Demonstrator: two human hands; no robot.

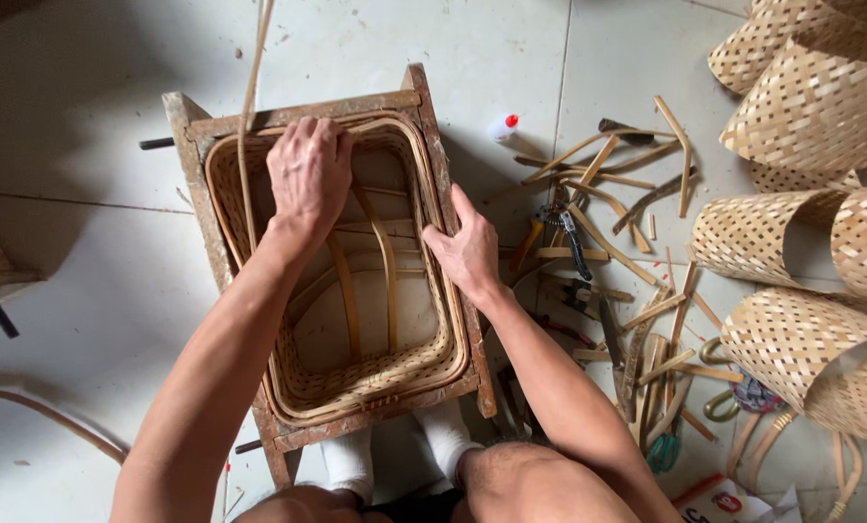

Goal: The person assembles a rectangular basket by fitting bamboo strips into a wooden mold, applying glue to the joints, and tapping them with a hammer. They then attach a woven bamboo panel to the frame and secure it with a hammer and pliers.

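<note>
I see the woven bamboo basket (356,383) sitting inside the wooden frame mould (433,126) on the tiled floor (85,145), long axis running away from me. L hand (307,179) lies flat on the far rim, fingers curled over it, next to a long upright bamboo strip (249,116). R hand (467,254) presses the right rim, fingers spread, holding nothing. L is nearer the strip. Bamboo offcuts (608,184) & woven sheets (821,107) lie off the frame's right edge.
</note>
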